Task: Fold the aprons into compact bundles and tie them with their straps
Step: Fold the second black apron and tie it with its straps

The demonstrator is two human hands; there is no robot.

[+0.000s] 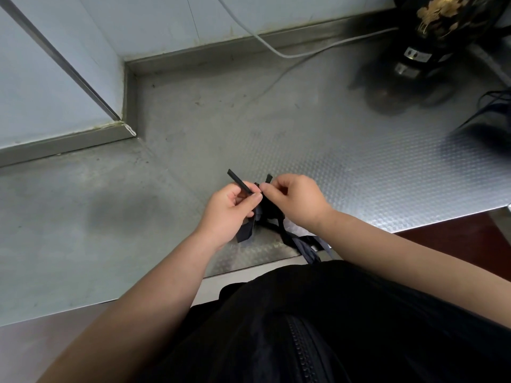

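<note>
One strap end (pixel 240 181) is pinched in the left hand (pixel 229 214), the other (pixel 269 178) in the right hand (pixel 294 199). Apron bundle (pixel 269 210) is kept between both hands on the surface (pixel 359 167), likely so the knot can be cinched.

A grey textured metal countertop (pixel 345 167) fills the view, a pale cable (pixel 279 52) trails across its back edge, and a blurred black appliance (pixel 414 59) stands far right.
</note>
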